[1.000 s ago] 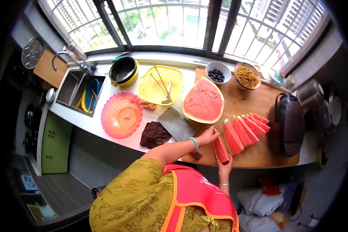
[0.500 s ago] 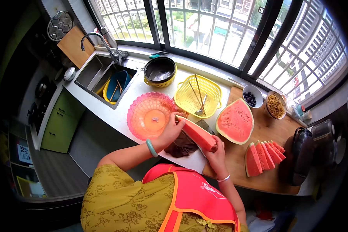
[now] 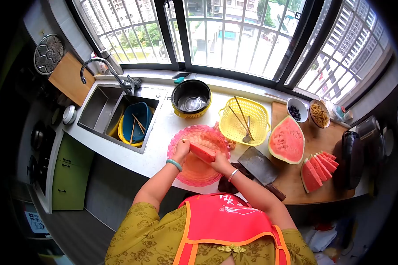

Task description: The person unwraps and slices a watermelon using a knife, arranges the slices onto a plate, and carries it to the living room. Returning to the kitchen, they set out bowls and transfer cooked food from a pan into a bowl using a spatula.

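Between my two hands a watermelon slice is held over the pink basket. My left hand grips its left end; a jade-coloured bangle is on that wrist. The right end is held by my right hand, with a silver bangle behind it. Right of the basket lies a cleaver, beside a dark brown cloth. A large cut watermelon piece rests on the wooden board, and several leaning slices stand at its right.
A yellow basket with chopsticks and a spoon is behind the cleaver. A black pot sits in a yellow colander. The sink is at left. Bowls of dark fruit and brownish strips stand at back right, near a black appliance.
Both hands have carried the watermelon slice leftwards from the wooden board to over the pink basket. The cleaver shows fully again. The camera view has shifted.
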`<state>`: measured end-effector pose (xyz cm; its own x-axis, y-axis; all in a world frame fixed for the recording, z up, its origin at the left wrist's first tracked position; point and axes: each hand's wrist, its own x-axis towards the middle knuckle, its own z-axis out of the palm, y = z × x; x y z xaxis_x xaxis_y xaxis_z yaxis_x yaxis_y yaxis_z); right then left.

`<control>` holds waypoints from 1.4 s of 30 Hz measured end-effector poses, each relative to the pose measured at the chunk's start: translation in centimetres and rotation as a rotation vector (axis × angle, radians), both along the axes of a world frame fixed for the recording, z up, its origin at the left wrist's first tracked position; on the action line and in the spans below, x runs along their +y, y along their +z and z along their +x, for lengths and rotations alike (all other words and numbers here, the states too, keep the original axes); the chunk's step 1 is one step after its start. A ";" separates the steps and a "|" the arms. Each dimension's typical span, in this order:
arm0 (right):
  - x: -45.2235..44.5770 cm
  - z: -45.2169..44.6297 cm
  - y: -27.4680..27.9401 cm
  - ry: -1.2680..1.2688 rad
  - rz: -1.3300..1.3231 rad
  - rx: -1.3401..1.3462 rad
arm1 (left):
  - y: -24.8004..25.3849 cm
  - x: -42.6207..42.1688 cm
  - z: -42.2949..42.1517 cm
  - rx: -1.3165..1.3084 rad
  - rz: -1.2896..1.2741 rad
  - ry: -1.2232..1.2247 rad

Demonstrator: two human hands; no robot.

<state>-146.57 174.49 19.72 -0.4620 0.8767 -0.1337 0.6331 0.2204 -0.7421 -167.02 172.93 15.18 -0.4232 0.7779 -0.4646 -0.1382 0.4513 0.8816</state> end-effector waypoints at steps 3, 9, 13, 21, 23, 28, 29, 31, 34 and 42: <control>-0.5 -0.2 -0.4 0.135 -0.106 -0.074 | -0.4 -0.8 0.2 0.004 -0.044 -0.015; -3.1 -0.7 0.5 0.350 -0.124 -0.149 | 0.3 -2.6 0.7 0.119 -0.041 0.024; -3.8 -0.3 0.9 0.440 -0.124 -0.096 | 1.3 -4.4 0.1 -0.053 0.001 -0.061; -3.4 2.2 1.7 0.394 -0.050 0.229 | 7.7 -5.7 1.3 0.034 -0.039 -0.119; -3.6 7.3 7.4 0.192 -0.139 0.328 | 11.1 -5.7 4.0 0.226 0.070 -0.117; -5.3 23.6 6.6 -0.764 0.110 0.636 | 17.1 -1.7 16.5 -0.104 0.355 -0.761; -6.0 27.1 7.4 -0.979 0.136 0.700 | 17.3 -1.0 19.4 -0.142 0.354 -0.894; -7.8 34.1 5.2 -1.229 0.240 0.680 | 16.5 0.0 26.2 -0.201 0.340 -1.089; -9.5 42.0 1.1 -1.463 0.318 0.576 | 12.2 1.2 36.5 -0.263 0.346 -1.223; -5.9 47.8 -4.7 -1.102 0.046 0.631 | 3.6 9.2 51.7 0.158 0.415 -0.924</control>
